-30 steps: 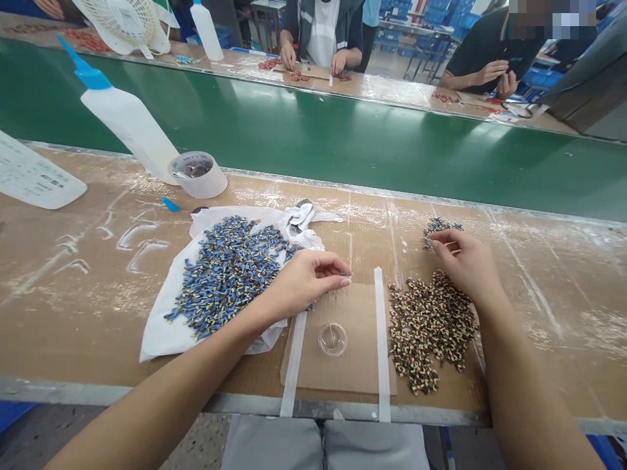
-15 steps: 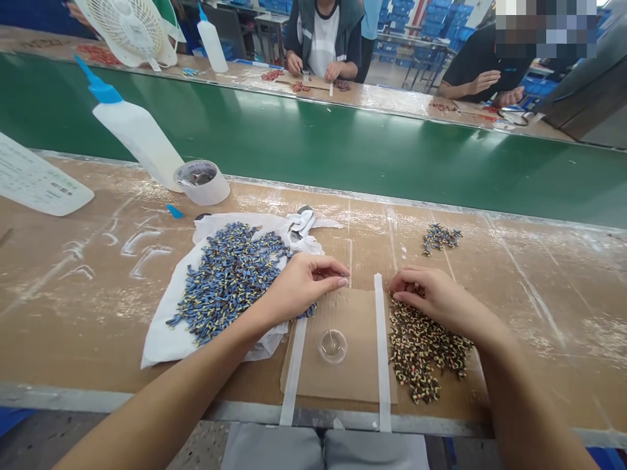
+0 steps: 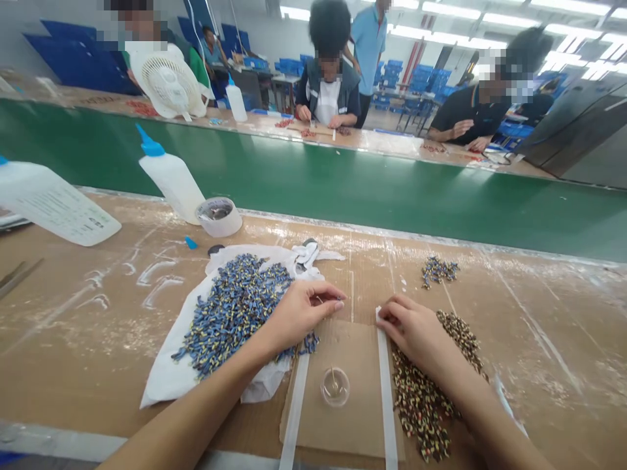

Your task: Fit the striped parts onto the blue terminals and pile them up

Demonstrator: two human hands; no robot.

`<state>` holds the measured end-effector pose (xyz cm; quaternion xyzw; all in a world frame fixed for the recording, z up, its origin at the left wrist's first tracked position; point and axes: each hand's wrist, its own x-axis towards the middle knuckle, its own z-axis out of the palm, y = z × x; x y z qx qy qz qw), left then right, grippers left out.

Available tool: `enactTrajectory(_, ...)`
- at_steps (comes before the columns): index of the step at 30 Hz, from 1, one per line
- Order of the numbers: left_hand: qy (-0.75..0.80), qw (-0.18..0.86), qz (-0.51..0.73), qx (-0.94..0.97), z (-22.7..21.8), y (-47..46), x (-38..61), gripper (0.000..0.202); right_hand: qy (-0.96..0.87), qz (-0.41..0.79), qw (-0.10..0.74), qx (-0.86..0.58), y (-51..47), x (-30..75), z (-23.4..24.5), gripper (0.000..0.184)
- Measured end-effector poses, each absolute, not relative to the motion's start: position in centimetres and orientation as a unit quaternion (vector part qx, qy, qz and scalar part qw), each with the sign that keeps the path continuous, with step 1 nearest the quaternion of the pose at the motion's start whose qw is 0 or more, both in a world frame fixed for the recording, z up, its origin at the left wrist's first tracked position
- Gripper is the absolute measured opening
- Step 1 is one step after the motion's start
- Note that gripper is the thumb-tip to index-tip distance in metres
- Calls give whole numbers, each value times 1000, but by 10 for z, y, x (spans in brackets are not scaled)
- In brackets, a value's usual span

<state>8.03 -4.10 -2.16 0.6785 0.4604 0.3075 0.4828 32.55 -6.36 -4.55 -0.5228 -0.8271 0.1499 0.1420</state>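
My left hand (image 3: 298, 313) rests at the right edge of a heap of small blue and yellow parts (image 3: 235, 310) on a white cloth (image 3: 166, 375). Its thumb and fingers pinch a thin wire-like piece I cannot name. My right hand (image 3: 416, 329) lies with curled fingers on the near end of a pile of small brown and black parts (image 3: 426, 405), fingertips by a white tape strip (image 3: 385, 378). What it holds is hidden. Between the hands lies a taped cardboard sheet (image 3: 357, 418) with a small clear dish (image 3: 336, 386).
A small cluster of blue parts (image 3: 439, 269) lies further back. A glue bottle (image 3: 169, 176) and a tape roll (image 3: 219, 217) stand at the left, beside a second lying bottle (image 3: 53, 205). Behind runs a green conveyor belt (image 3: 367, 186); other people work across it near a fan (image 3: 169, 83).
My right hand drew back from the small blue cluster to the brown pile and on toward the tape strip. The view tilted upward. My left hand kept its pinch.
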Motion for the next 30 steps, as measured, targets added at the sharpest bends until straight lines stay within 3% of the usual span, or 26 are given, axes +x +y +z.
enactTrajectory(10, 489, 451, 323, 673, -18, -47, 75, 21, -796, 96, 172, -572, -62, 315, -67, 14)
enactTrajectory(16, 505, 423, 338, 672, -13, -49, 71, 21, -800, 53, 176, -571, -57, 323, -86, 25)
enactTrajectory(25, 532, 373, 347, 676, -16, -50, 66, 20, -762, 122, 198, -605, -39, 343, -113, 26)
enactTrajectory(30, 522, 354, 365, 685, -15, -56, 71, 19, -740, 225, 302, -557, -37, 332, -95, 20)
